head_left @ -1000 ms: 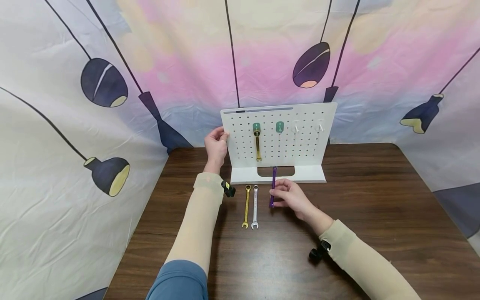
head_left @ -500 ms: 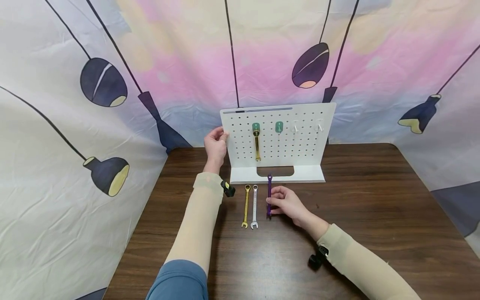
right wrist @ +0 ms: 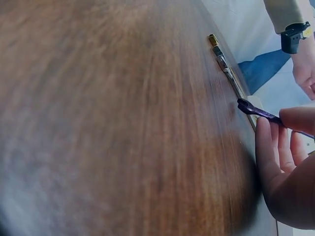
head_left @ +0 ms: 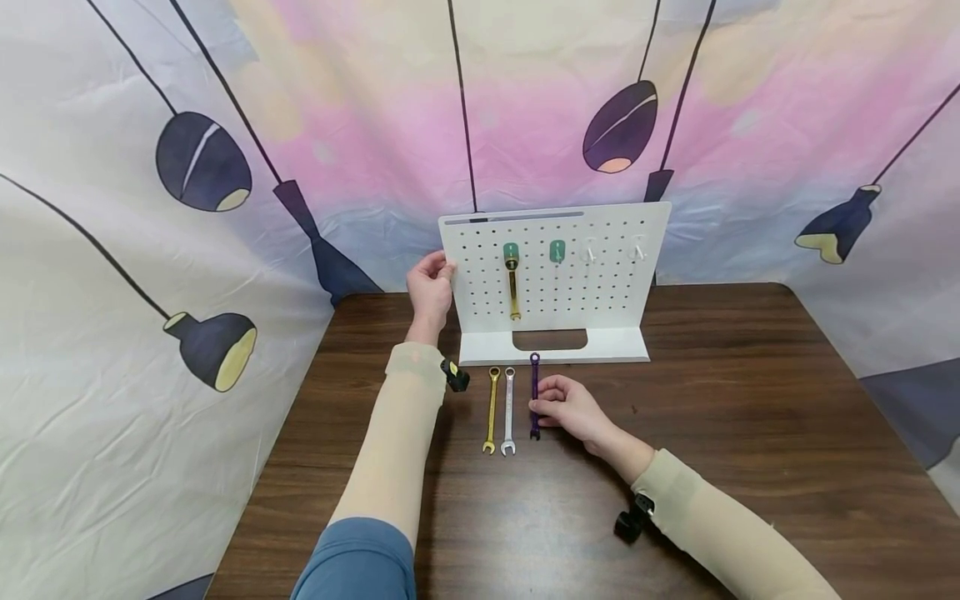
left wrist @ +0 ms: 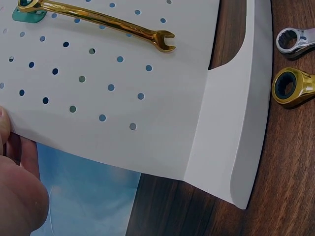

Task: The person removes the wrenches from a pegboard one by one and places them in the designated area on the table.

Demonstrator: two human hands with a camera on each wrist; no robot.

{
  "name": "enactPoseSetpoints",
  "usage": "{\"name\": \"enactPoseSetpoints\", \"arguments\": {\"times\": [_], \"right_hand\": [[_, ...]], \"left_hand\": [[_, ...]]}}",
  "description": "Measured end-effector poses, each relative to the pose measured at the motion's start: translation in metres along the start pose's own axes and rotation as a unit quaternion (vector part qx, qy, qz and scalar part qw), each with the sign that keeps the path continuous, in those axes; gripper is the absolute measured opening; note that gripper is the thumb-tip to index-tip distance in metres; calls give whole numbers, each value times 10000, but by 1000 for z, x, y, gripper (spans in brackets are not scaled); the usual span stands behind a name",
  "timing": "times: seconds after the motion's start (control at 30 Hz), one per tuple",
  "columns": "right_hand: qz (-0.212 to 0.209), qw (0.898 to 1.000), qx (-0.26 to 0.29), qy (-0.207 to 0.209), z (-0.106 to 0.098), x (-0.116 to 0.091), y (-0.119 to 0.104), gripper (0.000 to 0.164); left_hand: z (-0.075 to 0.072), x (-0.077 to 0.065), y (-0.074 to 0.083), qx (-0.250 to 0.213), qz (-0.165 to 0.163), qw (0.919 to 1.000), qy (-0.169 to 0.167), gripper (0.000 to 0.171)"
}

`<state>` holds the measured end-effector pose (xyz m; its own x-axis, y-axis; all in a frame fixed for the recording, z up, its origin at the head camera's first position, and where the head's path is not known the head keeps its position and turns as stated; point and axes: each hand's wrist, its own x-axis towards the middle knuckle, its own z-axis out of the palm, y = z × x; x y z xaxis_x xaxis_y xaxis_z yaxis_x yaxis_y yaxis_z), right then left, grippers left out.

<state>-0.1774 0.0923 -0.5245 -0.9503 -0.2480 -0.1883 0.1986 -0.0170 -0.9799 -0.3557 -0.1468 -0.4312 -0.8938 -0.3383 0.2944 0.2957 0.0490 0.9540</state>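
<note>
My left hand (head_left: 431,292) grips the left edge of an upright white pegboard (head_left: 618,312), thumb on the front in the left wrist view. A gold combination wrench (head_left: 513,293) hangs from the board's leftmost hook. Just in front of the base, my right hand (head_left: 573,414) pinches a purple combination wrench (head_left: 535,385) between thumb and fingers. Its ring end points to the board and overlaps the base edge in the head view. In the right wrist view the purple wrench's open end (right wrist: 243,105) juts past the fingers. Left of it lie a silver wrench (head_left: 509,412) and another gold wrench (head_left: 492,412).
A green-backed hook (head_left: 557,252) and two clear hooks (head_left: 589,250) hold nothing on the board. The base has a cutout (head_left: 550,340) in its middle. Dark wooden tabletop (head_left: 735,400) surrounds everything. A curtain (head_left: 375,125) printed with lamps hangs behind the table.
My right hand has brought the purple wrench left and toward me, from over the board's base to beside the silver wrench. My left hand has stayed on the board's edge.
</note>
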Motion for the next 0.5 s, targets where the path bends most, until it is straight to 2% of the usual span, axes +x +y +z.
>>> {"name": "enactPoseSetpoints", "arguments": {"times": [0.23, 0.5], "right_hand": [[53, 10000, -31, -25, 1, 0, 3, 32], [-65, 9994, -324, 78, 4, 0, 3, 44]], "left_hand": [[1, 2, -2, 21, -30, 10000, -7, 18], [1, 3, -5, -33, -50, 10000, 12, 19]]}}
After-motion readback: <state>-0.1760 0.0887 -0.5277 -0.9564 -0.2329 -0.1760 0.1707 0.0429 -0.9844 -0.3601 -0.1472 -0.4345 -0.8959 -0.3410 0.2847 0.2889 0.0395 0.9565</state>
